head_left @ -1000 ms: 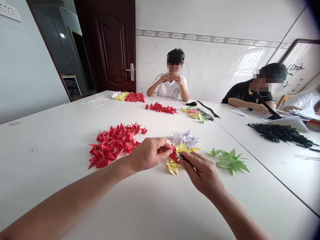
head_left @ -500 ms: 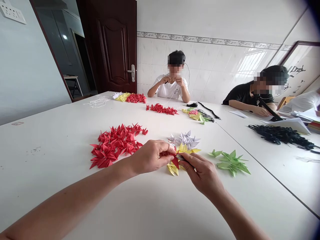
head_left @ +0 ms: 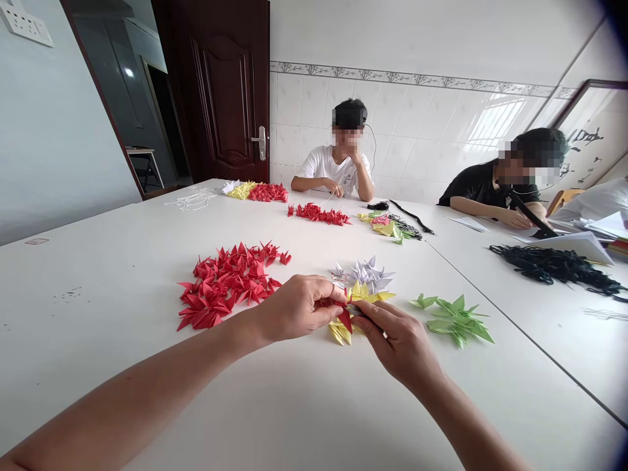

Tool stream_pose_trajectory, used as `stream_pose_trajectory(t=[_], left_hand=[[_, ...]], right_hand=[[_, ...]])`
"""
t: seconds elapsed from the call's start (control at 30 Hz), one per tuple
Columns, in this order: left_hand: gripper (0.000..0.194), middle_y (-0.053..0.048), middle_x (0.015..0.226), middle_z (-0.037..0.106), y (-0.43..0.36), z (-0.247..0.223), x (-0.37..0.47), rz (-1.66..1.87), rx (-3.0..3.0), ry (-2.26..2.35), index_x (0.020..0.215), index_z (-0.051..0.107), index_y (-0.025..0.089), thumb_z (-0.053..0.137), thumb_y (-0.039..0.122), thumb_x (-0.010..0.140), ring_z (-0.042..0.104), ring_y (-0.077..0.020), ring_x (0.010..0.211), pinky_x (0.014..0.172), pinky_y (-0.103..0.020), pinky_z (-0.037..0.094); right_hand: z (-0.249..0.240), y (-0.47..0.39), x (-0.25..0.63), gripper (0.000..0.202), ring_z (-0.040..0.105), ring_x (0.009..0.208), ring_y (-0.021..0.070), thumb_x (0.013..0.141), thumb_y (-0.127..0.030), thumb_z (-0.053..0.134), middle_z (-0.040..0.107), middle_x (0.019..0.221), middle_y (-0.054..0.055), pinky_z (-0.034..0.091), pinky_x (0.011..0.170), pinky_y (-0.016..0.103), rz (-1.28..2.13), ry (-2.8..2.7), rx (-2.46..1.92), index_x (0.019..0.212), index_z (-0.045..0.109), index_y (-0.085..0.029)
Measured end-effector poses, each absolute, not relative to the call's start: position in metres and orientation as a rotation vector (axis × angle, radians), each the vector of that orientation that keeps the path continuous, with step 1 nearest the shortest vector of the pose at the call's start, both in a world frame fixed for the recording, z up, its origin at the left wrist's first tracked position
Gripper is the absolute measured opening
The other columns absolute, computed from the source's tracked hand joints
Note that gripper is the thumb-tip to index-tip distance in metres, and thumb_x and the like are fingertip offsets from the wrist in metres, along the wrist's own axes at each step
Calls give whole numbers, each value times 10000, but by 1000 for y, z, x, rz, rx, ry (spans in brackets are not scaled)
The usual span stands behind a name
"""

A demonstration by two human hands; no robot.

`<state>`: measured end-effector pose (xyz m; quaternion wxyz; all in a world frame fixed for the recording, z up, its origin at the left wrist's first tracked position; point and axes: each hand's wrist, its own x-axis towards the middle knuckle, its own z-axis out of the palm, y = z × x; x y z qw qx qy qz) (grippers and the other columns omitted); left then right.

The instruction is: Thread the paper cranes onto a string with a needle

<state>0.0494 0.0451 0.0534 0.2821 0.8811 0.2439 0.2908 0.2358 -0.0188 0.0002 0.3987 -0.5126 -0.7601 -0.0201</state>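
Over the middle of the white table [head_left: 275, 405], my left hand [head_left: 300, 309] pinches a folded red paper crane [head_left: 346, 319] between thumb and fingers. My right hand [head_left: 398, 335] is closed around a slim grey tool [head_left: 354, 310], whose tip meets the crane; its exact kind is hidden by my fingers. Yellow paper cranes [head_left: 341, 334] lie just under and behind my fingertips. White paper cranes [head_left: 370, 276] sit beyond them. Left of my left hand spreads a big pile of red paper cranes [head_left: 220, 288]. Light green paper cranes [head_left: 458, 320] rest right of my right hand.
Opposite me sits a person in a white shirt [head_left: 328, 167], near more red cranes [head_left: 321, 214], tassels with coloured cranes [head_left: 387, 226] and white strings [head_left: 191, 198]. At right, a person in black [head_left: 466, 183] sits behind black cords [head_left: 554, 265] and papers.
The person opposite has lowered one hand to the table and raised the other to the face. My hands and the crane stay nearly still; the view has shifted slightly.
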Motion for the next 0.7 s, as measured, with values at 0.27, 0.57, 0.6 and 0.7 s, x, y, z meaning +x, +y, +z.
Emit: stream_pose_trajectory(t=[0.27, 0.57, 0.6, 0.7], left_hand=[[179, -50, 872, 694, 46, 52, 48, 755, 2368, 666, 914, 677, 154, 574, 165, 768, 637, -132, 738, 645, -205, 500], [165, -40, 876, 703, 68, 61, 30, 795, 2477, 807, 842, 675, 172, 532, 158, 758, 631, -137, 754, 701, -221, 494], [166, -33, 881, 703, 76, 63, 25, 815, 2465, 875, 829, 669, 176, 518, 165, 762, 631, -136, 743, 704, -226, 495], [184, -25, 882, 700, 101, 66, 5, 862, 2436, 1103, 833, 654, 174, 487, 191, 756, 629, -144, 731, 671, -227, 492]], right_hand=[[0, -19, 236, 254, 601, 613, 156, 902, -275, 437, 645, 714, 58, 468, 534, 237, -43, -1931, -1275, 960, 664, -175], [-5, -16, 239, 267, 604, 594, 159, 913, -299, 421, 655, 735, 66, 472, 520, 248, -1, -1862, -1261, 978, 653, -184], [-5, -16, 239, 274, 596, 578, 157, 914, -308, 418, 652, 722, 65, 469, 509, 248, -7, -1859, -1269, 979, 653, -182], [-6, -15, 241, 282, 584, 562, 154, 913, -321, 421, 645, 697, 62, 466, 497, 248, -21, -1849, -1284, 986, 653, -176]])
